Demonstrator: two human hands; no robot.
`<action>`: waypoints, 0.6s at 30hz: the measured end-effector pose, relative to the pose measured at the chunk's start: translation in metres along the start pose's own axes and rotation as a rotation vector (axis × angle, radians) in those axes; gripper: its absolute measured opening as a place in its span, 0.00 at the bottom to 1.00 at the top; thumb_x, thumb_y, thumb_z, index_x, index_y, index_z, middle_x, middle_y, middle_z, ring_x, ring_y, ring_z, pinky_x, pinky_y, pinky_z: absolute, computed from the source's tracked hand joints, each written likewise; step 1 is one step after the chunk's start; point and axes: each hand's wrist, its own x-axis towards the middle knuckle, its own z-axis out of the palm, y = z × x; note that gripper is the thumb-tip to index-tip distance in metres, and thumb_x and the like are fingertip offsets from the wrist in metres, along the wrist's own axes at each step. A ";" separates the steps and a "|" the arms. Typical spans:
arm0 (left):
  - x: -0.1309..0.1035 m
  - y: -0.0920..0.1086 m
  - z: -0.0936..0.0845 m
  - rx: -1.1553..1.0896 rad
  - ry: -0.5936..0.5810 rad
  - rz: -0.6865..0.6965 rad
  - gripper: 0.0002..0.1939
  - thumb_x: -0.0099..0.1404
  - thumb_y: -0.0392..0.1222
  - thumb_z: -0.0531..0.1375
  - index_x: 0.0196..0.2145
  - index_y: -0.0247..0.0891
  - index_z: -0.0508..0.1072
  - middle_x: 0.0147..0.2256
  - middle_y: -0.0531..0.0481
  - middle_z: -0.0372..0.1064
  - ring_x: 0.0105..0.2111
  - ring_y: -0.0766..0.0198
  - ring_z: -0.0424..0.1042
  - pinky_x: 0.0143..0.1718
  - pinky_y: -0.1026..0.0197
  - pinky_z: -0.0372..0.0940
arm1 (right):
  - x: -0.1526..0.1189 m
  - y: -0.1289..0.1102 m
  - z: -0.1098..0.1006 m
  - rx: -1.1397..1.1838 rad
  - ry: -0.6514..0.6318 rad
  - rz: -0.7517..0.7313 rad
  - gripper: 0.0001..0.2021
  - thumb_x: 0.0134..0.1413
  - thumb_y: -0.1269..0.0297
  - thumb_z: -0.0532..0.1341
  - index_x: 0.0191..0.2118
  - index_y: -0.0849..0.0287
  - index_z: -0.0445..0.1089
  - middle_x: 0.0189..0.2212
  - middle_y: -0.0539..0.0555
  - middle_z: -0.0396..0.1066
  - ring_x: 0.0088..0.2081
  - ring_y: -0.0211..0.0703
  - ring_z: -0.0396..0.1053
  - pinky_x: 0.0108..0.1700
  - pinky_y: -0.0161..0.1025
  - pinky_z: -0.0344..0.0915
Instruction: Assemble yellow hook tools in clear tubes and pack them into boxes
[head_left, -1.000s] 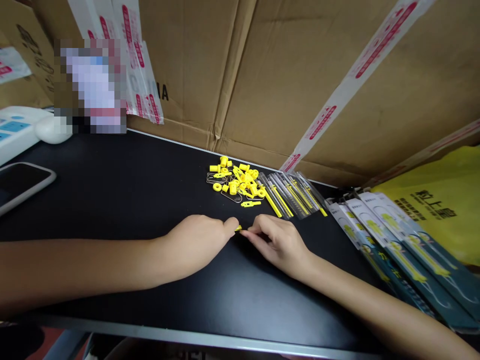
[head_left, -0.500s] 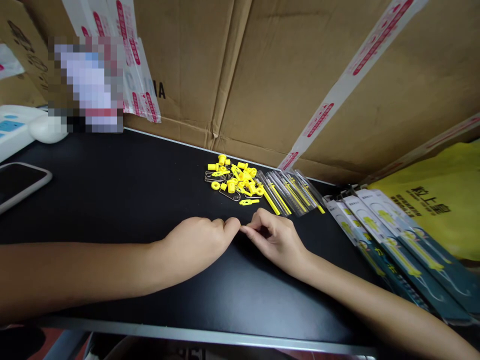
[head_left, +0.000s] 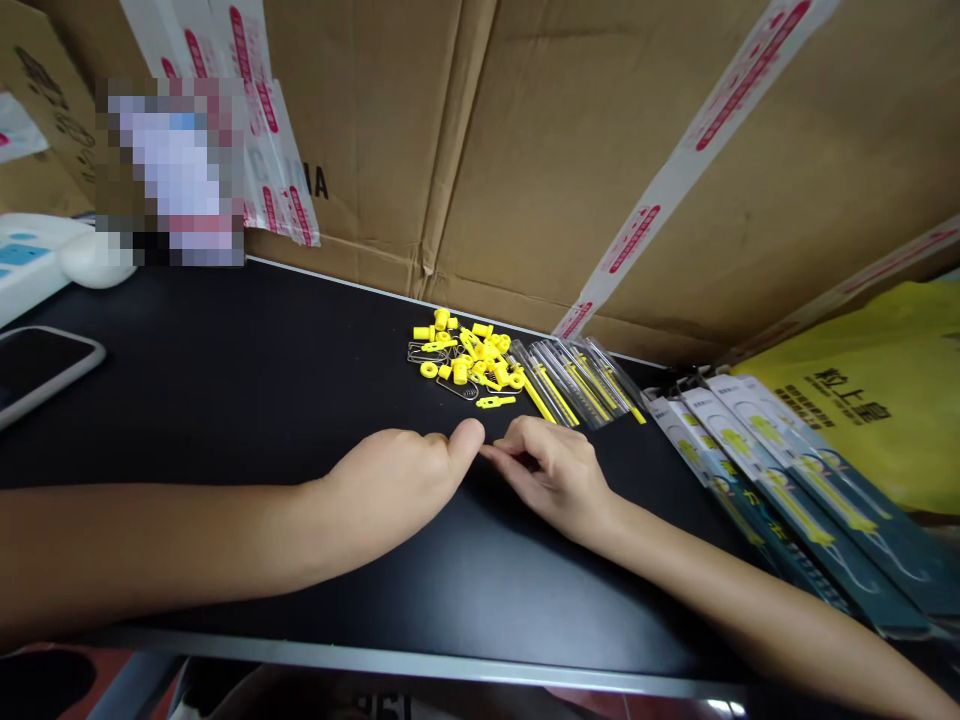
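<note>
My left hand (head_left: 409,478) is closed, thumb on top and pointing at the other hand; whatever lies inside its fingers is hidden. Close beside it, my right hand (head_left: 551,470) makes a pinch between thumb and forefinger, and anything held there is too small to name. Both hands are over the black tabletop (head_left: 262,420). Just beyond them lies a heap of small yellow plastic parts (head_left: 480,350) mixed with bent wire clips (head_left: 459,388). Clear tubes with yellow rods (head_left: 577,382) lie side by side right of the heap.
Packaged items on blue-and-white cards (head_left: 795,480) and a yellow bag (head_left: 862,390) are at the right. A phone (head_left: 45,365) and a white device (head_left: 37,260) sit at the left. Large cardboard boxes (head_left: 360,130) stand along the back edge.
My left thumb has lifted slightly and straightened. The right hand keeps its pinch in nearly the same spot. The view has shifted a little.
</note>
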 end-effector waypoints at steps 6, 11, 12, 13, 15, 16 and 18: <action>0.000 -0.002 0.004 0.036 0.048 0.041 0.08 0.65 0.27 0.47 0.39 0.36 0.60 0.25 0.49 0.69 0.22 0.60 0.73 0.20 0.65 0.63 | 0.005 -0.002 -0.003 0.150 -0.043 0.109 0.13 0.59 0.66 0.58 0.24 0.57 0.58 0.19 0.48 0.64 0.20 0.33 0.62 0.23 0.30 0.58; 0.003 -0.002 0.003 -0.058 -0.065 -0.050 0.06 0.68 0.32 0.47 0.42 0.34 0.60 0.20 0.53 0.67 0.17 0.61 0.71 0.17 0.66 0.60 | 0.005 -0.002 -0.003 0.207 -0.063 0.136 0.12 0.58 0.66 0.59 0.24 0.58 0.59 0.19 0.48 0.66 0.20 0.33 0.63 0.23 0.30 0.58; 0.003 -0.001 0.002 -0.071 -0.069 -0.063 0.06 0.68 0.33 0.47 0.42 0.34 0.60 0.19 0.53 0.66 0.16 0.61 0.70 0.17 0.66 0.59 | 0.004 -0.002 -0.004 0.198 -0.056 0.126 0.12 0.58 0.66 0.59 0.25 0.58 0.60 0.19 0.48 0.66 0.20 0.33 0.63 0.23 0.30 0.58; 0.003 -0.001 0.002 -0.069 -0.058 -0.059 0.06 0.68 0.33 0.47 0.42 0.34 0.60 0.19 0.53 0.66 0.17 0.61 0.71 0.17 0.66 0.60 | 0.004 -0.002 -0.004 0.181 -0.044 0.108 0.12 0.58 0.66 0.59 0.25 0.58 0.60 0.19 0.48 0.66 0.20 0.33 0.63 0.23 0.30 0.58; 0.002 0.000 0.001 -0.031 -0.012 -0.011 0.06 0.67 0.31 0.47 0.40 0.35 0.60 0.23 0.50 0.68 0.20 0.60 0.72 0.18 0.66 0.61 | 0.003 -0.001 -0.004 0.127 -0.019 0.054 0.13 0.59 0.67 0.58 0.24 0.58 0.59 0.19 0.48 0.66 0.21 0.34 0.63 0.24 0.31 0.59; 0.001 0.000 0.000 -0.009 0.006 0.013 0.07 0.66 0.29 0.47 0.40 0.35 0.61 0.24 0.49 0.69 0.21 0.60 0.73 0.19 0.66 0.61 | 0.003 -0.001 -0.005 0.101 -0.009 0.025 0.13 0.59 0.67 0.58 0.24 0.58 0.59 0.19 0.49 0.65 0.21 0.34 0.63 0.24 0.31 0.59; 0.001 -0.001 0.000 -0.004 0.017 0.036 0.08 0.66 0.28 0.47 0.39 0.35 0.61 0.25 0.48 0.70 0.23 0.60 0.74 0.19 0.66 0.61 | 0.003 -0.001 -0.005 0.073 0.006 -0.010 0.13 0.60 0.68 0.58 0.24 0.58 0.59 0.19 0.49 0.66 0.21 0.35 0.63 0.24 0.32 0.59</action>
